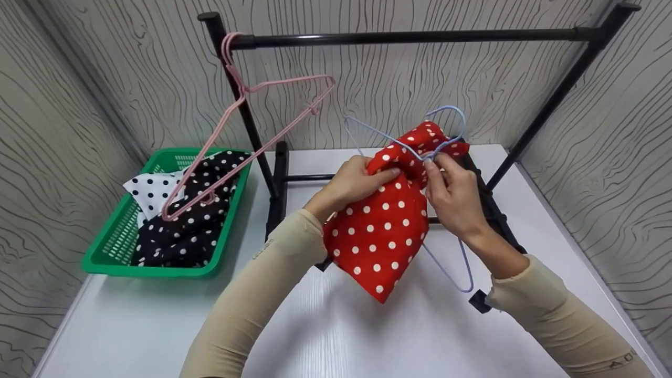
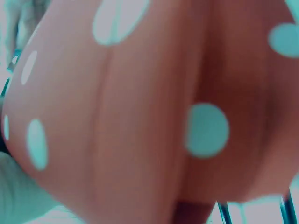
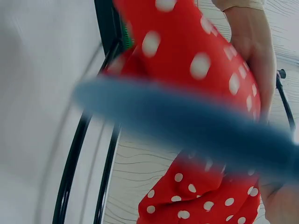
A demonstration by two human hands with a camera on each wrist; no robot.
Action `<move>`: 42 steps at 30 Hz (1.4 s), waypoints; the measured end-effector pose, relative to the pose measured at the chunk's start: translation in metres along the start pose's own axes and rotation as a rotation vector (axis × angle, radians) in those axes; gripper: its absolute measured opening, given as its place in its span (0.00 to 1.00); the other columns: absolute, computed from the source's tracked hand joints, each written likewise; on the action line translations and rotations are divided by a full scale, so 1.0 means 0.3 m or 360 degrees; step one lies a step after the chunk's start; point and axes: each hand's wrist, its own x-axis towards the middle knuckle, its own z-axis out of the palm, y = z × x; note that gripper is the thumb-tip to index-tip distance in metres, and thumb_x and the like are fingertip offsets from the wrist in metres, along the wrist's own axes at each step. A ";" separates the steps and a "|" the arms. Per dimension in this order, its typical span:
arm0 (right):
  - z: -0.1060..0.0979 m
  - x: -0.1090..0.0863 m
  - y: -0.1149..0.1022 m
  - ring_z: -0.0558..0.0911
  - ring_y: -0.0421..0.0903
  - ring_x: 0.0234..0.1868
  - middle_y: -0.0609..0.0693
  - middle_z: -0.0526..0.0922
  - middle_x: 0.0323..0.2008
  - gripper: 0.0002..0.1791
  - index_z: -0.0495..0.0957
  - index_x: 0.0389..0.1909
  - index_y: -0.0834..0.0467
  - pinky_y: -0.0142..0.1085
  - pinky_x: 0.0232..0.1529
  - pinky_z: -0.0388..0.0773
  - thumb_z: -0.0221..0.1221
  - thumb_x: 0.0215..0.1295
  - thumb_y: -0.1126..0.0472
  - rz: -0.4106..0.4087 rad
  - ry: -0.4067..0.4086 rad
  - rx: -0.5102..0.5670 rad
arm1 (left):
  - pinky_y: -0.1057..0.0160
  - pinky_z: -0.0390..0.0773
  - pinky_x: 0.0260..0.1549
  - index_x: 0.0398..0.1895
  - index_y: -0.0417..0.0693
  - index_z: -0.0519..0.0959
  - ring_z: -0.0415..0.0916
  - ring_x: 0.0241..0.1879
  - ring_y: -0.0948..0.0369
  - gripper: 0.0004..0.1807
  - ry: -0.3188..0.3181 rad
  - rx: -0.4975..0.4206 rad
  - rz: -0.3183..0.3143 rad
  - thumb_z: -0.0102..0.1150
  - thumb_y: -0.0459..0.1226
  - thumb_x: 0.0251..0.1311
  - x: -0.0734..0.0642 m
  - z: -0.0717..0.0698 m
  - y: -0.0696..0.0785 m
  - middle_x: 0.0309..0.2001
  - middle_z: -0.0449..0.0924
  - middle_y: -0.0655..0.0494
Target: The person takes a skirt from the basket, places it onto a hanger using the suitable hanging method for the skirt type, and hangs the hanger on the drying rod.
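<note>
A red cloth with white dots (image 1: 375, 226) hangs from my hands, its pointed lower end above the white table. My left hand (image 1: 353, 181) grips its upper left part, thumb on top of the fabric. Higher and to the right, my right hand (image 1: 455, 195) pinches a light blue hanger (image 1: 447, 140) at the neck below its hook. One arm of the hanger lies over the cloth, and its far corner shows below my right wrist. In the left wrist view the dotted fabric (image 2: 140, 121) fills most of the picture. A blurred blue hanger bar (image 3: 187, 123) crosses the right wrist view.
A black rack with a top bar (image 1: 409, 37) stands behind my hands. From its left end hangs a pink hanger (image 1: 215, 136), reaching over a green basket (image 1: 152, 271). Inside lie a black dotted cloth (image 1: 181, 236) and a white dotted cloth (image 1: 153, 191). Patterned walls enclose the table.
</note>
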 end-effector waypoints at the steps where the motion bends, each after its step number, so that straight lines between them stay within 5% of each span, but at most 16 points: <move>1: 0.000 0.000 0.008 0.69 0.44 0.14 0.53 0.71 0.14 0.08 0.75 0.42 0.71 0.27 0.15 0.65 0.49 0.79 0.70 0.0010 -0.0003 0.0020 | 0.58 0.87 0.38 0.47 0.49 0.80 0.87 0.38 0.56 0.14 -0.0076 -0.0030 0.0007 0.66 0.46 0.66 -0.002 -0.005 -0.003 0.38 0.85 0.52; 5: -0.004 0.002 0.035 0.71 0.50 0.14 0.56 0.72 0.15 0.09 0.74 0.42 0.69 0.27 0.14 0.68 0.48 0.80 0.68 0.0045 0.0004 0.0051 | 0.55 0.85 0.47 0.61 0.51 0.72 0.83 0.50 0.56 0.29 -0.0375 -0.0084 0.0048 0.73 0.42 0.58 -0.006 -0.012 -0.011 0.50 0.81 0.54; 8: -0.006 0.006 0.040 0.74 0.50 0.14 0.54 0.72 0.14 0.10 0.75 0.45 0.67 0.28 0.15 0.70 0.48 0.81 0.65 0.0064 0.0013 0.0046 | 0.55 0.83 0.49 0.64 0.53 0.66 0.80 0.53 0.58 0.36 -0.0422 -0.0057 0.0033 0.75 0.43 0.57 -0.007 -0.002 -0.014 0.54 0.77 0.55; 14: 0.000 0.006 0.027 0.73 0.46 0.10 0.55 0.73 0.13 0.10 0.77 0.46 0.62 0.31 0.10 0.67 0.49 0.81 0.61 0.0059 -0.0040 0.0027 | 0.57 0.84 0.44 0.59 0.56 0.69 0.81 0.47 0.59 0.23 -0.0196 0.0103 0.0049 0.66 0.49 0.67 -0.006 0.021 -0.026 0.50 0.77 0.56; 20: -0.004 0.004 0.015 0.70 0.42 0.07 0.54 0.71 0.11 0.09 0.78 0.45 0.62 0.31 0.07 0.62 0.50 0.81 0.63 0.0071 -0.0031 -0.0003 | 0.63 0.83 0.37 0.55 0.52 0.70 0.80 0.39 0.61 0.13 0.0081 0.0389 0.0218 0.54 0.46 0.76 -0.004 0.019 -0.025 0.44 0.78 0.54; 26: -0.013 0.001 0.007 0.65 0.41 0.08 0.48 0.68 0.11 0.10 0.78 0.45 0.63 0.31 0.08 0.59 0.49 0.80 0.64 0.0082 -0.0034 -0.0044 | 0.66 0.81 0.35 0.52 0.46 0.71 0.79 0.36 0.61 0.10 0.0303 0.0706 0.0396 0.52 0.41 0.77 0.001 0.004 -0.027 0.39 0.80 0.52; 35: -0.037 -0.004 -0.022 0.65 0.43 0.08 0.48 0.67 0.12 0.12 0.79 0.45 0.60 0.30 0.08 0.60 0.49 0.81 0.60 0.0122 -0.0084 -0.0054 | 0.66 0.76 0.34 0.48 0.44 0.68 0.74 0.34 0.61 0.05 0.0347 0.0530 0.0455 0.46 0.37 0.79 0.024 -0.032 -0.019 0.36 0.76 0.50; 42: -0.050 -0.002 -0.038 0.62 0.42 0.08 0.48 0.65 0.11 0.12 0.79 0.45 0.61 0.30 0.08 0.58 0.48 0.81 0.60 0.0085 -0.0087 -0.0057 | 0.62 0.80 0.34 0.51 0.47 0.63 0.78 0.36 0.58 0.06 0.0389 0.0314 0.0353 0.41 0.39 0.81 0.044 -0.087 -0.011 0.39 0.75 0.48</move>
